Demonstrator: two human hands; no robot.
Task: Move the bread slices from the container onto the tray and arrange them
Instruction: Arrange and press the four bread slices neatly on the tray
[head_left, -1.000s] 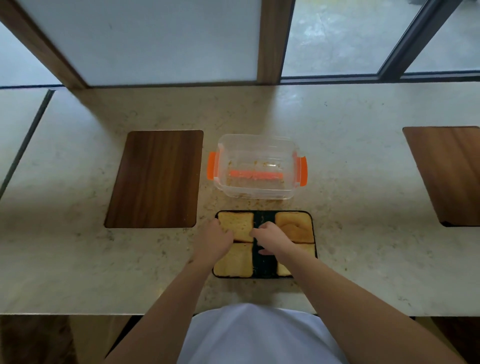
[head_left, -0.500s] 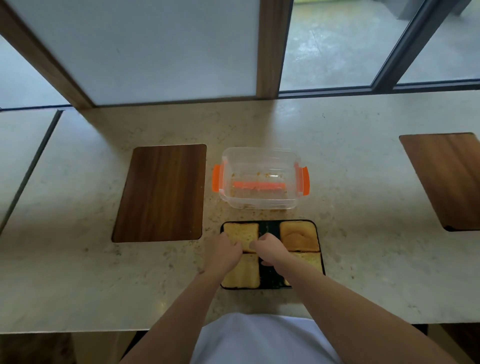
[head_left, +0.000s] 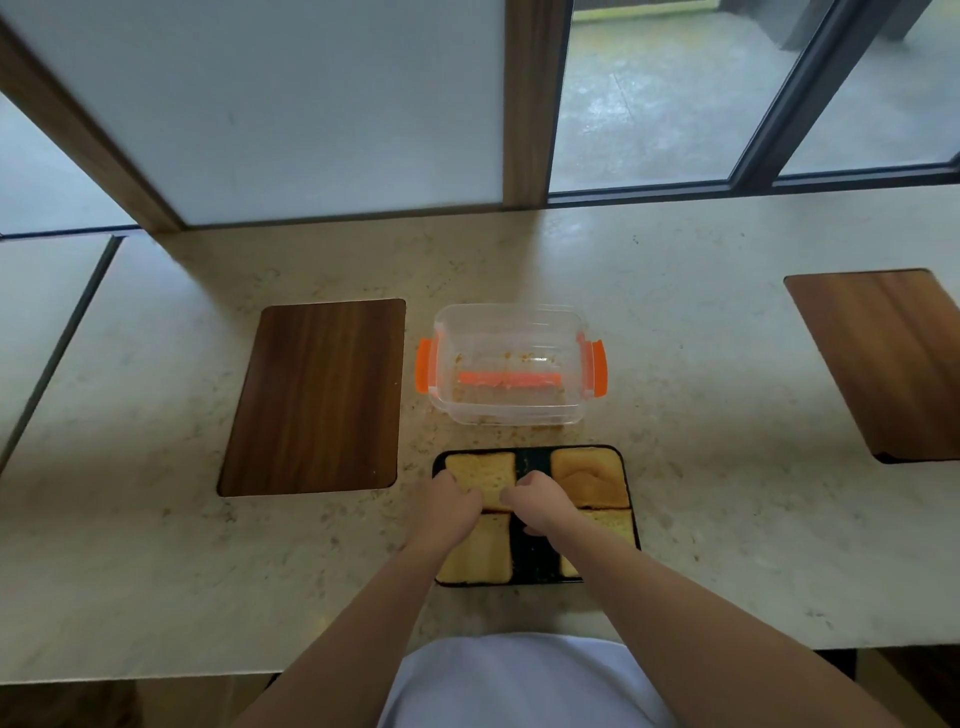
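A black tray (head_left: 531, 460) lies near the counter's front edge with several bread slices on it. The far left slice (head_left: 482, 470) is touched on its near corners by both hands: my left hand (head_left: 448, 506) at its left side, my right hand (head_left: 540, 506) at its right side, fingers curled on its edge. A far right slice (head_left: 589, 475), a near left slice (head_left: 480, 556) and a near right slice (head_left: 613, 525), partly hidden by my right arm, fill the other places. The clear container (head_left: 511, 364) with orange clips stands behind the tray, holding only crumbs.
A dark wooden board (head_left: 317, 397) lies left of the container, and another wooden board (head_left: 891, 361) lies at the far right. Crumbs are scattered on the stone counter (head_left: 701, 519) around the container. Windows stand behind the counter.
Both hands have stayed on the far left slice with only small shifts. The camera has tilted, so everything sits lower in the view.
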